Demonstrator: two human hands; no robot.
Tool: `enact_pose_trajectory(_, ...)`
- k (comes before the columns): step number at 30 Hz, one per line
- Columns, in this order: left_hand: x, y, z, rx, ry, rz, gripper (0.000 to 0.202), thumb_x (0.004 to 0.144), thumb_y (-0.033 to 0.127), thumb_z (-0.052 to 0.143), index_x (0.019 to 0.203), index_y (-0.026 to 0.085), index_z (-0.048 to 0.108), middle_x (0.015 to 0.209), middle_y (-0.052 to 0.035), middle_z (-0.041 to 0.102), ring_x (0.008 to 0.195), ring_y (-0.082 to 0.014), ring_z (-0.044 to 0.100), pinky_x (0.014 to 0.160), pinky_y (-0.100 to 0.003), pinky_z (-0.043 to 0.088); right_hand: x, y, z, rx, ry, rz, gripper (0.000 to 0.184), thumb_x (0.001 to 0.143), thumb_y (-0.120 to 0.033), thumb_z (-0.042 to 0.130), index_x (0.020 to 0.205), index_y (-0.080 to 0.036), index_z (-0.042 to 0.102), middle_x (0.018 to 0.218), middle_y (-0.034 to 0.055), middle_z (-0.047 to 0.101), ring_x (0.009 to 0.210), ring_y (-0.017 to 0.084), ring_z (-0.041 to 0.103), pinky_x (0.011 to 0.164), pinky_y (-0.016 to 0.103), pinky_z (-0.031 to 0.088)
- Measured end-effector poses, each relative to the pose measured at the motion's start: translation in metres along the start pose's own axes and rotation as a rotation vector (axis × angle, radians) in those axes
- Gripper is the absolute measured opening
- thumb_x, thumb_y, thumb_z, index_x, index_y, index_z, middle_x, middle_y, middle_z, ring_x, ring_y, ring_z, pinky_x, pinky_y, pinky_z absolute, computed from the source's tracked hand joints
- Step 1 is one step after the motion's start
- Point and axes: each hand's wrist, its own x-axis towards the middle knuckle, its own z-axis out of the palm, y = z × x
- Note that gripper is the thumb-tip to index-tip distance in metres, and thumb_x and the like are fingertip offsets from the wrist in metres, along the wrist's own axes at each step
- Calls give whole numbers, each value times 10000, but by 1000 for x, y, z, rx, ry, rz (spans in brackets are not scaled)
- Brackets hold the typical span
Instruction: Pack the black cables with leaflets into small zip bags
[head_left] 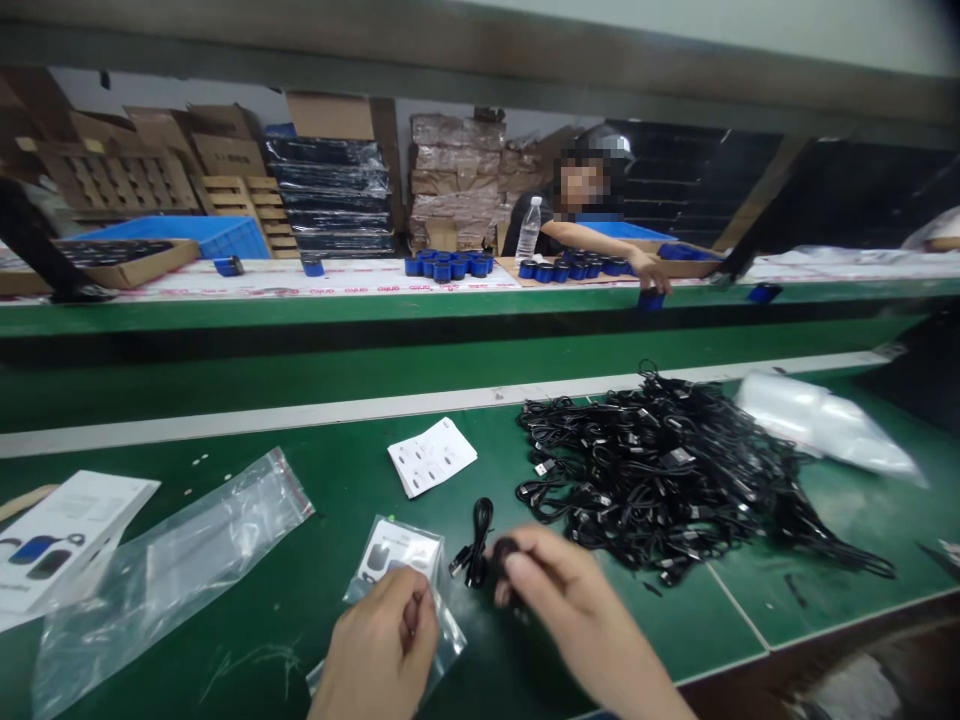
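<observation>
Black coiled cable sits pinched in the right hand's fingers near the table's front edge, the left hand's fingers curled over a clear plastic bag, grip unclear, in apparent cable handling whose next move calls for a steady hold.

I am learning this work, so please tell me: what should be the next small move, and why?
Perhaps bring the right hand, with its blurred black coil, toward the clear bag: the bag lies close by, at the left hand, seemingly with a printed card inside, while the coil is outside it.
</observation>
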Motion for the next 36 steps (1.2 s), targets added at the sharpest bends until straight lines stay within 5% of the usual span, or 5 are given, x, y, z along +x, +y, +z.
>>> enact_pose_trajectory(4,-4,-3,2,-24,-24,-14,169,827,187,404,689,254,476,584,63,516,478,-120,533,481,-203,395,-12,-10,30,-130,-200,-16,254,923,-146,437,916,-243,672,774,11,600,689,159,627,616,224,507)
enact_pose_trajectory(15,-10,4,-6,-154,22,-43,253,911,317,407,698,238,517,693,46,499,464,-84,539,467,-177,431,-10,5,55,-503,148,-83,173,859,-94,501,777,-191,619,752,45,579,681,208,617,583,277,493)
enact_pose_trajectory(24,-12,-8,-11,-10,44,59,159,882,258,445,811,244,587,942,-47,630,869,-197,660,661,-264,556,-12,0,54,-199,211,-126,113,881,-144,507,786,-204,524,734,-7,568,661,144,580,595,219,450)
enact_pose_trajectory(31,-15,-9,-8,-20,45,-6,204,888,270,438,782,236,608,1008,-79,602,910,-220,647,707,-320,564,-14,15,84,-312,479,-251,140,967,-195,412,867,-204,508,808,27,550,736,170,563,652,265,460)
enact_pose_trajectory(36,-18,-10,-5,-56,83,15,179,865,284,492,797,257,654,1064,-78,570,969,-239,615,774,-363,544,-18,4,92,-210,390,-132,159,959,-197,374,911,-220,524,858,36,556,770,176,572,685,286,479)
